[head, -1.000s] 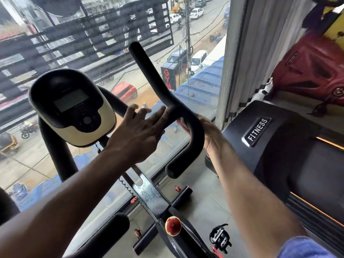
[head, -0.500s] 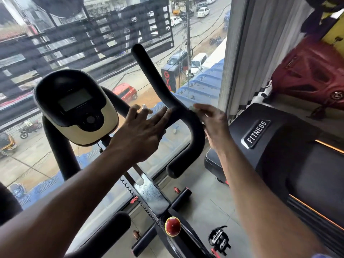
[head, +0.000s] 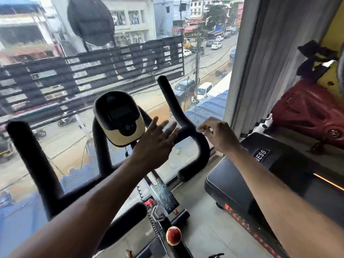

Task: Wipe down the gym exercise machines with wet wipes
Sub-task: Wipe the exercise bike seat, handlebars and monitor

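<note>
My left hand [head: 155, 144] rests flat on the bike handle [head: 186, 127], fingers spread. My right hand [head: 219, 135] curls just beside it; I can't tell what it pinches.

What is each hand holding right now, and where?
Left hand: nothing; straight fingers rest against the right handlebar. Right hand: fingertips pinched beside the bar, perhaps on a small wipe, too blurred to tell.
</note>
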Action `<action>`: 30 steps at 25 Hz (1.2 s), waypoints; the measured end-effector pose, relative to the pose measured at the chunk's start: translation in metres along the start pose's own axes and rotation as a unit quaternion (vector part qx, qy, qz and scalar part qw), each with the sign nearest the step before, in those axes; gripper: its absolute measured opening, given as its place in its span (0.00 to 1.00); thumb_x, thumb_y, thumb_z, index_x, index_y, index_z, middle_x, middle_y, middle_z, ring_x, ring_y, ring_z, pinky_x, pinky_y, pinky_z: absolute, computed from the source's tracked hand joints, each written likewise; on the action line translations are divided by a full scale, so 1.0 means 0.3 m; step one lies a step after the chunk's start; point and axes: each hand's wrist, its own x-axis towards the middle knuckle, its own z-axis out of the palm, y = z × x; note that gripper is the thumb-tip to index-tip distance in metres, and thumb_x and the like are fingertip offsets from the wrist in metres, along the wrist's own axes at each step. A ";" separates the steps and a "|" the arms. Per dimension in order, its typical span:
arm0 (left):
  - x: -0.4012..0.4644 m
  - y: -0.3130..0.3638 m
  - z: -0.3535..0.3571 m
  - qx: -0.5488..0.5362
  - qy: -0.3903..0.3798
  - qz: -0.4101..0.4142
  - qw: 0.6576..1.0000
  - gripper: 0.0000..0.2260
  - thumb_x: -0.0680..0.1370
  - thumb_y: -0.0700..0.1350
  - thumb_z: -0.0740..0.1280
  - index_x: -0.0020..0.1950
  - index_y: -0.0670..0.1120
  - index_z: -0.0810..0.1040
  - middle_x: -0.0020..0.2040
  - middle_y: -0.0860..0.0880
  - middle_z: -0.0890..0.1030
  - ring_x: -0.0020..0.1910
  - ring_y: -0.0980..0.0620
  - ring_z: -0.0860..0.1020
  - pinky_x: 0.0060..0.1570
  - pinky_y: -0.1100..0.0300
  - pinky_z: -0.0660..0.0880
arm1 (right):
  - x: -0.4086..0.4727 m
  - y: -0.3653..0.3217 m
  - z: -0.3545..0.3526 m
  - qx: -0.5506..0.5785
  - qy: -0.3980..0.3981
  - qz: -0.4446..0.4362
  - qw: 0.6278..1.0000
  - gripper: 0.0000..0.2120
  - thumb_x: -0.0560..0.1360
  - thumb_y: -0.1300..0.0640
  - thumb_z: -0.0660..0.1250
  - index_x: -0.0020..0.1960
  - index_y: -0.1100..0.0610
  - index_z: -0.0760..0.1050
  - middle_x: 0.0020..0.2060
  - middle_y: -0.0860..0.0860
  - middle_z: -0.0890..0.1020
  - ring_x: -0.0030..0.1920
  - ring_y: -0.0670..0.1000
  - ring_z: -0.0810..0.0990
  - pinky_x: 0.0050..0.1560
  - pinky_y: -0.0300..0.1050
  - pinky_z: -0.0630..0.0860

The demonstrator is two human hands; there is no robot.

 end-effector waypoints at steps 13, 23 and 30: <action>-0.062 0.024 0.011 0.016 0.040 -0.057 0.997 0.25 0.88 0.54 0.49 0.82 0.43 0.64 0.81 0.45 0.67 0.82 0.38 0.58 0.79 0.33 0.37 | 0.085 -0.079 0.068 -0.186 -0.066 -0.092 0.976 0.16 0.77 0.58 0.57 0.55 0.54 0.82 0.51 0.50 0.79 0.52 0.56 0.77 0.48 0.55 0.81; -0.061 0.030 0.024 0.035 0.050 -0.078 0.995 0.27 0.88 0.53 0.42 0.84 0.41 0.55 0.84 0.41 0.57 0.83 0.35 0.49 0.76 0.32 0.30 | 0.263 -0.138 0.117 -0.171 -0.064 -0.083 0.980 0.06 0.77 0.61 0.66 0.50 0.56 0.82 0.48 0.50 0.80 0.52 0.54 0.77 0.48 0.55 0.79; -0.066 0.031 0.001 -0.006 0.046 -0.115 0.992 0.28 0.88 0.56 0.49 0.82 0.41 0.63 0.83 0.39 0.58 0.83 0.37 0.54 0.78 0.36 0.32 | 0.278 -0.079 0.115 -0.122 -0.083 -0.110 0.983 0.10 0.74 0.69 0.68 0.50 0.57 0.82 0.47 0.49 0.78 0.51 0.53 0.77 0.48 0.48 0.77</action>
